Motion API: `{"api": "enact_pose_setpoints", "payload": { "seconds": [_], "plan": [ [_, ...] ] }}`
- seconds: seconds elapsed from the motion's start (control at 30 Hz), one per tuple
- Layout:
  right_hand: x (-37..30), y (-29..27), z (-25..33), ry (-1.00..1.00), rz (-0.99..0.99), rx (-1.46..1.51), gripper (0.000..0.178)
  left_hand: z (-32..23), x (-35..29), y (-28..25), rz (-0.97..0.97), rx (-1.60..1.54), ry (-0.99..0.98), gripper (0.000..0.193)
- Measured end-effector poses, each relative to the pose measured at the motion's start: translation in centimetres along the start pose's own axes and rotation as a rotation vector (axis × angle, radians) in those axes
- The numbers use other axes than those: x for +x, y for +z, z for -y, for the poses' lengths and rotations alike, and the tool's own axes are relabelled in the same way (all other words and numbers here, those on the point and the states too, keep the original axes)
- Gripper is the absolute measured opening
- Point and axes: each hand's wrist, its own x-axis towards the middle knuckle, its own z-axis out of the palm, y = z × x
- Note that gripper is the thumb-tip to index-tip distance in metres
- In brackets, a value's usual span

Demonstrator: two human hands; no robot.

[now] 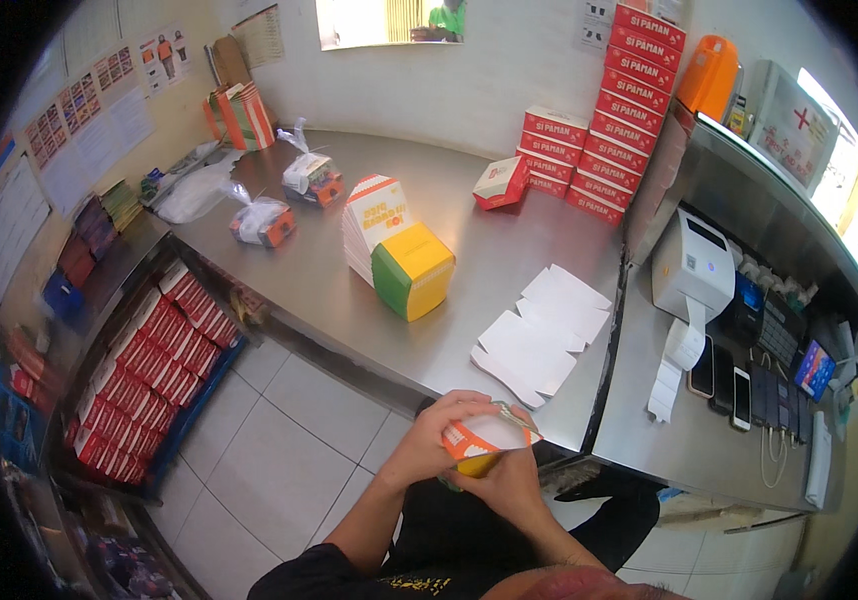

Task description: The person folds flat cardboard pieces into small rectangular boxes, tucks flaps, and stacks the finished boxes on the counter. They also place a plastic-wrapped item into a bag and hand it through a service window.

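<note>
Carton [464, 442] is in both hands, nearer the person than the stack [414, 265] and slightly right of it, held up at the counter's [314, 262] near edge. Left hand [439, 435] closes round its left side, fingers up by the rim; right hand [511, 488] grips the right side and lower part. Some fingertips hidden, so exact pad contact can't be told. Mouth faces up, white inside showing.

Handling, judged by look: light, thin card, springy at the folds, soft in the walls while open. Likely creases or caves in if squeezed; printed face may be a bit slick. Best hold: flat on opposite side walls, just below the rim, with a thumb supporting the base. Avoid pinching a loose flap.

Labels: carton's orange band has pale marks, too small to read. Stack, yellow and green, has orange-yellow lettering on a white panel. Blank [539, 340], right of the stack, shows plain white, no print. Beyond the stack to the right, red box [502, 183] has a pale top with a small mark; the tower [629, 115] past it repeats white lettering on red. Far right of the stack, wall cabinet [794, 120] bears a red cross plus red writing.
</note>
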Motion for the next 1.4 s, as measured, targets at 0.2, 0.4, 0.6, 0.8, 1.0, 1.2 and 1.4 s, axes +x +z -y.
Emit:
{"api": "enact_pose_setpoints", "payload": {
  "seconds": [0.2, 0.4, 0.6, 0.8, 1.0, 1.2, 1.4],
  "plan": [
    [1.3, -0.6, -0.8, -0.052, -0.116, 0.203, 0.081, -1.3, -0.2, -0.6, -0.056, -0.103, 0.076, 0.071],
    [7.6, -4.7, 0.2, -0.321, -0.111, -0.071, 0.094, -0.3, -1.9, -3.2, -0.174, -0.337, -0.171, 0.08],
    [20.5, -4.4, 3.5, -0.102, -0.015, 0.137, 0.111, 0.0, 2.6, -2.5, -0.625, -0.37, 0.033, 0.071],
    [34.9, -0.8, 3.9, -0.157, 0.189, -0.14, 0.129, 7.6, 4.2, -12.0, -1.006, -0.113, -0.214, 0.051],
    [41.1, 3.6, 0.7, -0.052, 0.52, -0.006, 0.131, 9.4, 6.3, -22.8, -1.231, 0.014, -0.462, 0.036],
    [40.5, 3.3, 7.0, 0.268, 0.528, -0.423, 0.137, 11.9, 10.8, -32.9, -1.006, 0.403, -0.546, 0.029],
    [42.5, 4.4, 8.3, 0.437, 0.655, -0.527, 0.14, 16.3, 11.6, -39.9, -0.659, 0.816, -0.564, 0.032]
  ]
}}
